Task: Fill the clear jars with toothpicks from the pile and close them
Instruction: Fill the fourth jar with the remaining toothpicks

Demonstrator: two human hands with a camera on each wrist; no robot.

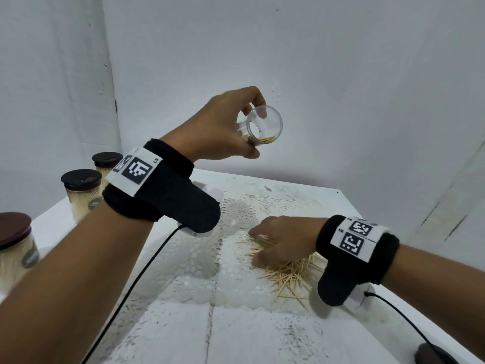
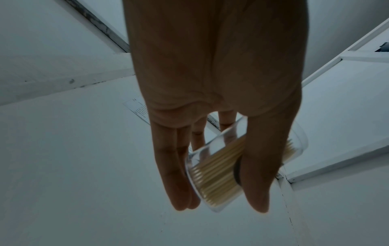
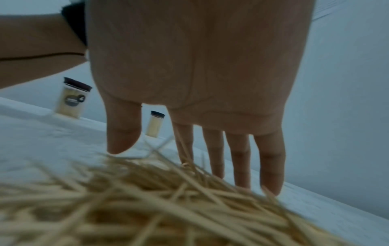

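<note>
My left hand (image 1: 256,132) is raised above the table and grips a clear jar (image 1: 270,124) between thumb and fingers. The jar is tilted with its open mouth toward me and the right. A thin layer of toothpicks lies along its lower side. In the left wrist view the same jar (image 2: 212,168) crosses between the thumb and fingers of that hand (image 2: 221,204). My right hand (image 1: 259,248) rests on the toothpick pile (image 1: 288,271), its straight fingers (image 3: 271,166) touching the pile (image 3: 147,199) with the thumb held apart.
Three closed jars full of toothpicks, with dark lids, stand at the left (image 1: 81,195) (image 1: 106,164) (image 1: 15,245). A loose dark lid (image 1: 433,354) lies at the bottom right edge. A white lace mat (image 1: 210,245) covers the table; white walls close in behind.
</note>
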